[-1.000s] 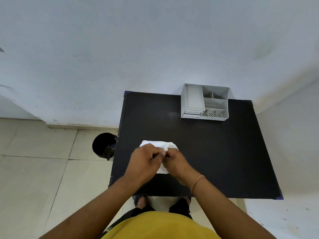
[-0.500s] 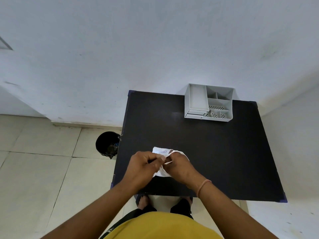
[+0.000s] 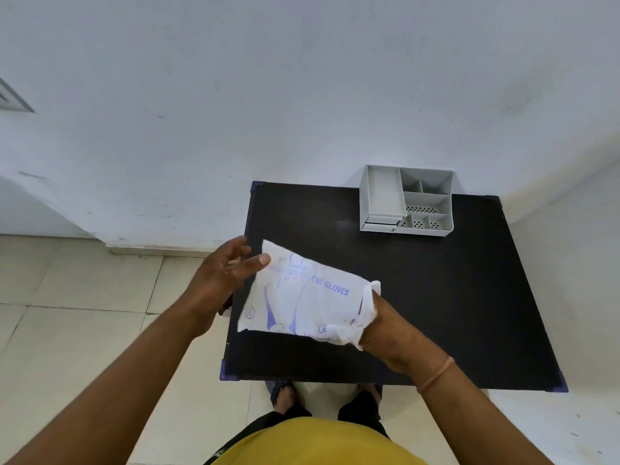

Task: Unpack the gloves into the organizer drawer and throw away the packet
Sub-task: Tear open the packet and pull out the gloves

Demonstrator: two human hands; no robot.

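While right hand [image 3: 385, 325] grips, white packet [image 3: 302, 297] reads "GLOVES".

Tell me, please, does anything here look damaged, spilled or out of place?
Only the glove packet: its end at the right hand is ragged and crumpled, apparently torn open. The left hand is open at its other end. Nothing has spilled, and the organizer sits square on the table.

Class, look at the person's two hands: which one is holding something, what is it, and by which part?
The right hand grips the white glove packet by its bunched right end. The left hand is open, its thumb just at the packet's upper left edge.
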